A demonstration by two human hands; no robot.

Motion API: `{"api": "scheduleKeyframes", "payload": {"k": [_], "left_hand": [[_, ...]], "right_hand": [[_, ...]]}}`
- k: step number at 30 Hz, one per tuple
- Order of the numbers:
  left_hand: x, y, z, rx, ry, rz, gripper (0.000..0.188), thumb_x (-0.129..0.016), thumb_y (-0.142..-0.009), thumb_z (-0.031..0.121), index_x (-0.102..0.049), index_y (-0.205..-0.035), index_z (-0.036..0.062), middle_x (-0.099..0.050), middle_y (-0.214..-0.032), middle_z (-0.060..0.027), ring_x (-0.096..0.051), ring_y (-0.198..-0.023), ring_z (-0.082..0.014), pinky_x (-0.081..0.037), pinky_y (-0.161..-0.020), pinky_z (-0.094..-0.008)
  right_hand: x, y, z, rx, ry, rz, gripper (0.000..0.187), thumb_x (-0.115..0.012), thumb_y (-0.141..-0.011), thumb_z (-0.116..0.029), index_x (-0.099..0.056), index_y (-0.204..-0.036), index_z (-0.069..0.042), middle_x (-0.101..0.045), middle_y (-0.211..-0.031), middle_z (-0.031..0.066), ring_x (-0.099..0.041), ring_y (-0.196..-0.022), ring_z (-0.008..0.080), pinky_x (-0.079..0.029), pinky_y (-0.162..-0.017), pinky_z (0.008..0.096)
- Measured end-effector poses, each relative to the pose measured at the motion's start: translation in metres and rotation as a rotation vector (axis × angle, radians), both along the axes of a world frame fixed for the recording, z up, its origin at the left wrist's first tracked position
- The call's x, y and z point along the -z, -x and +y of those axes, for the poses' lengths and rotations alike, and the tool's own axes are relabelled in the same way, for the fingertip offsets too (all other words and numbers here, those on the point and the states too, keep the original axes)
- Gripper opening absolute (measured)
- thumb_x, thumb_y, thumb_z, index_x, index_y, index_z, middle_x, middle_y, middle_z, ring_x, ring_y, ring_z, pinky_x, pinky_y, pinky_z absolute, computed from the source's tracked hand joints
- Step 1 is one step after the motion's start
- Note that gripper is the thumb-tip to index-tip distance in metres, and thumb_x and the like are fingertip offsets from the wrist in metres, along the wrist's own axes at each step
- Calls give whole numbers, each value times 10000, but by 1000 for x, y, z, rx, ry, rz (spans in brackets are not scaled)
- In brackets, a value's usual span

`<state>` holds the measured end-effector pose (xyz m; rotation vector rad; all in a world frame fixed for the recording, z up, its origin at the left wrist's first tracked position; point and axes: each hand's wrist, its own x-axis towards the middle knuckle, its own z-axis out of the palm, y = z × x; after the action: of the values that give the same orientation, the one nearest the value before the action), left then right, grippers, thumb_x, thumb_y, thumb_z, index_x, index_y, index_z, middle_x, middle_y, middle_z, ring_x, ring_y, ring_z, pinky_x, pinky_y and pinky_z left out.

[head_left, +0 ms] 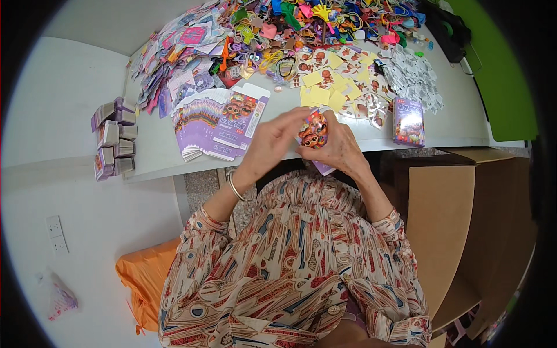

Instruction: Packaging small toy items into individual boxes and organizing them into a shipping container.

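Just off the table's near edge, I hold a small purple cardboard box (pixel 313 134) with a colourful cartoon picture on its front. My right hand (pixel 341 148) is wrapped round its right side, the thumb across the front. At its upper left, the fingers of my left hand (pixel 272 142) close on the box's top edge; a bangle circles that wrist. A purple flap shows below the right hand. Left of my hands lies a fanned stack of flat, unfolded purple boxes (pixel 238 119). One upright, made-up purple box (pixel 409 122) stands to the right.
Heaps of colourful small toys (pixel 301 29), printed packets (pixel 180 52), yellow paper squares (pixel 325 90), picture stickers (pixel 377 107) and white slips (pixel 413 75) cover the white table (pixel 156 156). Stacked bundles (pixel 113 139) sit left, an open carton (pixel 441 220) lower right, an orange bag (pixel 148 278) lower left.
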<state>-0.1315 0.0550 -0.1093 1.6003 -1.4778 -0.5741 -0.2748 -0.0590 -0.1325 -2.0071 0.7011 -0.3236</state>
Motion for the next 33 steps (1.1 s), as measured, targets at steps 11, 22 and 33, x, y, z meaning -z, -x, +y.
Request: {"api": "scheduleKeyframes", "payload": {"k": [11, 22, 33], "left_hand": [[-11, -7, -6, -294, -280, 776, 234, -659, -883, 115, -676, -1094, 14, -688, -953, -43, -632, -828, -83, -526, -733, -234], [-2, 16, 7, -159, -16, 36, 287, -535, -899, 19, -571, -1174, -54, -663, -1052, -203, -674, -901, -304, -525, -783, -334], [10, 33, 8, -290, -102, -35, 342, -491, -908, -2, -541, -1246, 16, -644, -1015, -211, -672, -845, -245, -510, -755, -306]], "right_hand": [[-2, 4, 3, -41, 36, 33, 690, -801, -582, -378, -442, -1024, 12, -641, -776, 201, -659, -739, 370, -507, -674, 425], [-4, 3, 5, -9, -24, 10, 640, -793, -587, -347, -431, -976, 10, -631, -745, 198, -656, -701, 357, -504, -639, 425], [2, 5, 8, 13, 13, 15, 612, -784, -595, -356, -429, -937, 8, -622, -724, 203, -641, -673, 376, -500, -628, 435]]}}
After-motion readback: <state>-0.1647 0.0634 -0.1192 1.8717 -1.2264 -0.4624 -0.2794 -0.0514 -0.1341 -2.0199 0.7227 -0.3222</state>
